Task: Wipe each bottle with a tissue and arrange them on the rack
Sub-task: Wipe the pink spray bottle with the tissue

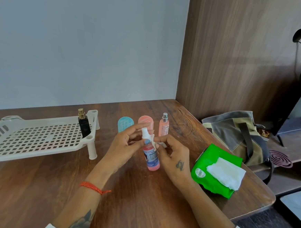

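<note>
Wiping step in hand: left hand (125, 144) grips the pink spray bottle (151, 154) upright above the bench (50, 187); right hand (169, 156) pinches the tissue (159, 144) against its neck; next move, judged: transfer to rack (36, 137) beside black bottle (84, 124).

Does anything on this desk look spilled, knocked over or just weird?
Nothing spilled or toppled. The one oddity is a purple mosquito coil lying beside the bag, unrelated to the bottles. The black bottle stands upright on the rack.
</note>
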Available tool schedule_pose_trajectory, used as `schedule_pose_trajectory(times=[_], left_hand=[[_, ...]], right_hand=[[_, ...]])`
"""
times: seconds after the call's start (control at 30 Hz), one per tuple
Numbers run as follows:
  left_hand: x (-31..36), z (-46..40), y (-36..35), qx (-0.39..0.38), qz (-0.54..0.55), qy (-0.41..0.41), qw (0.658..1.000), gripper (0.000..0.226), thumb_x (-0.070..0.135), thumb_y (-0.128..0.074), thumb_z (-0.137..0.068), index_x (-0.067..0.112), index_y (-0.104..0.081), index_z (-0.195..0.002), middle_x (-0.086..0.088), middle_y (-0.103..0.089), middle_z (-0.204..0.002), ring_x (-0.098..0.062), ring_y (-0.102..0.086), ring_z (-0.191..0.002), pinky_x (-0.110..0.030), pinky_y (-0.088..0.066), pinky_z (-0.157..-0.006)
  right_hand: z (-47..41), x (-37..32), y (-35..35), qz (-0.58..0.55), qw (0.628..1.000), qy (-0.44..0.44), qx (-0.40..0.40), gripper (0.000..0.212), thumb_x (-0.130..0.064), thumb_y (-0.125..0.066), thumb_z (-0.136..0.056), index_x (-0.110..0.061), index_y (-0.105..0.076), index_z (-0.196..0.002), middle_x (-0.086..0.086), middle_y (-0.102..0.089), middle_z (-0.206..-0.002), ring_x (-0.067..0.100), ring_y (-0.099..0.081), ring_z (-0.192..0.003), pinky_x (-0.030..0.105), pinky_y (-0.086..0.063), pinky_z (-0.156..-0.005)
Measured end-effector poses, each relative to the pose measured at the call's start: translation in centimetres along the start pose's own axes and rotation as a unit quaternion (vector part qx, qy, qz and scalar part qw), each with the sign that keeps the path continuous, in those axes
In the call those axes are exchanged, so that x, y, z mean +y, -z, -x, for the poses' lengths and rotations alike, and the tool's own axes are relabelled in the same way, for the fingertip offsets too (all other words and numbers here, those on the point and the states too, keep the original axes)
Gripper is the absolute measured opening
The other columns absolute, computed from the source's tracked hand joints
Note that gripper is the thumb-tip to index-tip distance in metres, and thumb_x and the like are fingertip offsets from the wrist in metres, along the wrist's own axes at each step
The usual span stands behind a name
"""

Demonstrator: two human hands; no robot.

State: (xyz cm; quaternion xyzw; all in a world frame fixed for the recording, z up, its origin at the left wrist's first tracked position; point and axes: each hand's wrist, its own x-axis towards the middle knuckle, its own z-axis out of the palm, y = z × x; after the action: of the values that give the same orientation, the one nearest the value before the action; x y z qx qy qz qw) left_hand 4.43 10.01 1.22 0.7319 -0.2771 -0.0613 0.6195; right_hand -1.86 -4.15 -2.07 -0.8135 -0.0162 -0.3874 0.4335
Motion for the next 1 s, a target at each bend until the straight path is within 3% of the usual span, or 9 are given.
schedule_pose_trajectory(times=[0.13,0.3,0.4,0.47,0.53,0.6,0.73,0.93,1.0], left_hand=[[0.0,0.1,-0.2,0.002,-0.014,0.004,1.0,0.04,0.015,-0.066,-0.084,0.043,-0.052,-0.11,0.009,-0.065,-0.115,-0.004,-0.059,-0.109,-0.009,-0.046,-0.077],[0.3,0.2,-0.3,0.009,-0.026,0.004,1.0,0.039,0.015,-0.065,-0.085,0.047,-0.05,-0.102,0.023,-0.062,-0.097,0.006,-0.057,-0.093,-0.003,-0.043,-0.065],[0.3,0.3,-0.2,0.015,-0.026,0.005,1.0,0.04,0.014,-0.066,-0.085,0.048,-0.05,-0.1,0.026,-0.061,-0.093,0.005,-0.058,-0.091,-0.008,-0.043,-0.07],[0.2,0.2,-0.3,0.025,-0.028,0.004,0.999,0.04,0.015,-0.067,-0.084,0.047,-0.051,-0.101,0.025,-0.063,-0.091,0.004,-0.06,-0.09,-0.01,-0.043,-0.073],[0.1,0.2,-0.3,0.037,-0.038,0.001,0.999,0.04,0.017,-0.07,-0.082,0.047,-0.051,-0.1,0.026,-0.063,-0.089,0.006,-0.062,-0.087,-0.007,-0.043,-0.072],[0.0,0.1,-0.2,0.044,-0.045,-0.001,0.998,0.04,0.018,-0.071,-0.08,0.046,-0.053,-0.101,0.021,-0.067,-0.09,0.004,-0.064,-0.087,-0.009,-0.045,-0.076],[-0.2,0.1,0.0,0.05,-0.04,0.001,0.998,0.04,0.021,-0.073,-0.078,0.042,-0.057,-0.107,0.005,-0.073,-0.095,-0.005,-0.066,-0.095,-0.019,-0.047,-0.087],[-0.3,0.0,-0.2,0.054,-0.047,0.01,0.997,0.038,0.021,-0.07,-0.082,0.052,-0.054,-0.096,0.017,-0.069,-0.088,0.001,-0.063,-0.092,-0.009,-0.043,-0.07],[-0.3,0.0,-0.1,0.052,-0.041,0.012,0.998,0.039,0.02,-0.07,-0.083,0.053,-0.053,-0.095,0.019,-0.069,-0.085,0.001,-0.062,-0.092,-0.013,-0.044,-0.072]], right_hand=[[0.6,0.0,0.7,0.045,0.999,0.027,-0.011,0.015,0.0,-0.068,-0.077,-0.015,-0.066,-0.08,-0.019,-0.06,-0.079,-0.001,-0.057,-0.078,0.007,-0.042,-0.062],[2.0,0.5,1.4,0.128,0.989,0.032,-0.066,0.015,-0.005,-0.067,-0.071,-0.018,-0.06,-0.074,-0.016,-0.052,-0.076,-0.003,-0.049,-0.069,0.009,-0.037,-0.057],[2.2,0.5,1.8,0.161,0.979,0.039,-0.115,0.011,-0.01,-0.06,-0.068,-0.021,-0.06,-0.071,-0.012,-0.054,-0.077,0.004,-0.05,-0.069,0.019,-0.04,-0.055],[2.1,0.0,2.0,0.17,0.98,0.058,-0.088,0.01,-0.012,-0.062,-0.069,-0.02,-0.065,-0.074,-0.008,-0.062,-0.081,0.008,-0.057,-0.073,0.024,-0.048,-0.056],[1.8,-0.8,1.8,0.184,0.977,0.097,-0.035,0.012,-0.01,-0.071,-0.071,-0.016,-0.068,-0.081,-0.002,-0.066,-0.087,0.013,-0.06,-0.077,0.023,-0.051,-0.062],[1.3,-1.5,1.2,0.201,0.97,0.14,-0.009,0.018,-0.006,-0.074,-0.07,-0.015,-0.069,-0.085,0.0,-0.065,-0.089,0.015,-0.058,-0.079,0.018,-0.044,-0.067],[1.0,-1.8,0.3,0.238,0.954,0.171,-0.067,0.021,-0.003,-0.073,-0.065,-0.017,-0.067,-0.08,-0.001,-0.061,-0.087,0.018,-0.054,-0.078,0.024,-0.044,-0.058],[2.1,-0.7,1.5,0.273,0.942,0.106,-0.165,0.025,0.001,-0.073,-0.053,-0.02,-0.063,-0.065,-0.002,-0.058,-0.078,0.02,-0.056,-0.07,0.014,-0.025,-0.05],[2.0,-0.3,1.8,0.263,0.944,0.068,-0.187,0.02,0.001,-0.065,-0.059,-0.018,-0.063,-0.065,0.0,-0.057,-0.08,0.022,-0.057,-0.073,0.02,-0.032,-0.049]])
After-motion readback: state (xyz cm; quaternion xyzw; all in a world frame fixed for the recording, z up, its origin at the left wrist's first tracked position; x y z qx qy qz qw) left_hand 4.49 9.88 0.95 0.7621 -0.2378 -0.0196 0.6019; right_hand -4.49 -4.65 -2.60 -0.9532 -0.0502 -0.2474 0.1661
